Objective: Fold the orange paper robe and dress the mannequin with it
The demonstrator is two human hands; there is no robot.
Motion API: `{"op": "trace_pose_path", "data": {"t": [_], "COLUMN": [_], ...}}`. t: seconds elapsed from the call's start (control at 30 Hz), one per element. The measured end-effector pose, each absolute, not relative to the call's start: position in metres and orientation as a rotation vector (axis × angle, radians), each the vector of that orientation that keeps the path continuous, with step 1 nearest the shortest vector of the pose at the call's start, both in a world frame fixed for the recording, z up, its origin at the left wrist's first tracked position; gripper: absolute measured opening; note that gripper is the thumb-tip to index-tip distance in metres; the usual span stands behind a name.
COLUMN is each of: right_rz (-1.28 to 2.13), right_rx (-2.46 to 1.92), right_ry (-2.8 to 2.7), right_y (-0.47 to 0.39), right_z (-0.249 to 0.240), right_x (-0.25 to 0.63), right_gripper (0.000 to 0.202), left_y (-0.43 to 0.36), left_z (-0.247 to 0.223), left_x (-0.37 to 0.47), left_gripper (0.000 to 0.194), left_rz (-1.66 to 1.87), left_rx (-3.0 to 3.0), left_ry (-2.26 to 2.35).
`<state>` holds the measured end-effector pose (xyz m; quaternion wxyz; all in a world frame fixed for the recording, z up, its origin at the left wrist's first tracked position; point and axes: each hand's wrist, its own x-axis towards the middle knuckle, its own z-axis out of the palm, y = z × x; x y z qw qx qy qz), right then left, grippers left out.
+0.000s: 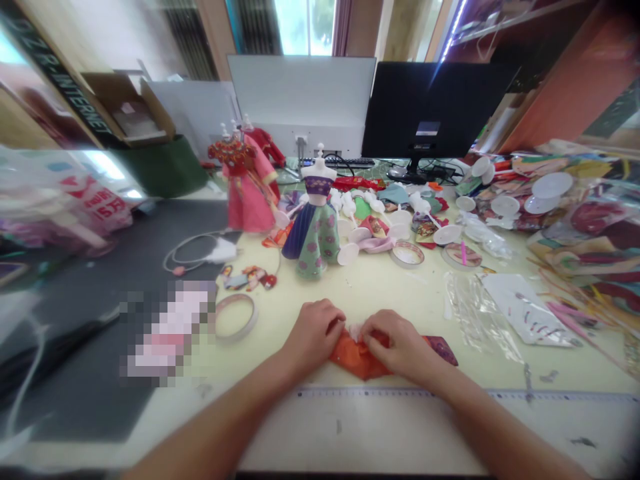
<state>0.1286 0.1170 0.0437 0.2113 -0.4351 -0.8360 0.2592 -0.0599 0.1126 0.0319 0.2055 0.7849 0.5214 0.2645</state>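
On the pale tabletop in front of me lies a small piece of orange cloth [364,365]. My left hand [314,335] is closed, its fingertips gripping the cloth's left edge. From the other side my right hand [396,343] pinches the cloth near its top, thumb and forefinger together. Between the two hands a small whitish bit [355,331] pokes up; I cannot make out what it is. A purple patterned piece of fabric [443,349] sticks out from behind my right wrist. Just beyond my hands a small dress form [318,200] stands upright, wearing a purple top and a blue and green skirt.
A ruler [430,393] runs along the near side. Rolls of tape [239,319], a white charger [220,251] and clear plastic strips [480,313] lie around. More dressed forms [245,180], heaped fabrics and two monitors [435,113] stand behind. Bags crowd both sides.
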Motion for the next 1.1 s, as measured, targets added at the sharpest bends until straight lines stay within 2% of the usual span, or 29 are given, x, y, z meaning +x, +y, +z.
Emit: {"op": "trace_pose_path", "data": {"t": [0.23, 0.43, 0.57, 0.9, 1.1], "right_rz": [0.727, 0.714, 0.707, 0.575, 0.607], "right_rx": [-1.202, -1.198, -1.202, -0.923, -0.833], "right_ry": [-2.344, -2.360, -2.356, -2.206, -2.151], "right_y": [0.117, 0.117, 0.117, 0.122, 0.124], "right_z": [0.045, 0.044, 0.045, 0.046, 0.050], "right_x": [0.129, 0.128, 0.127, 0.130, 0.129], "right_gripper": [0.013, 0.015, 0.015, 0.019, 0.016], "left_y": [0.119, 0.128, 0.130, 0.127, 0.121], "left_z": [0.035, 0.039, 0.041, 0.061, 0.061], "left_x": [-0.052, -0.046, -0.043, -0.048, -0.046], "left_gripper": [0.016, 0.008, 0.010, 0.012, 0.011], "left_rz": [0.563, 0.410, 0.386, 0.589, 0.826], "left_rx": [2.190, 2.247, 2.269, 2.185, 1.809], "left_ry": [1.561, 1.561, 1.526, 1.461, 1.295]}}
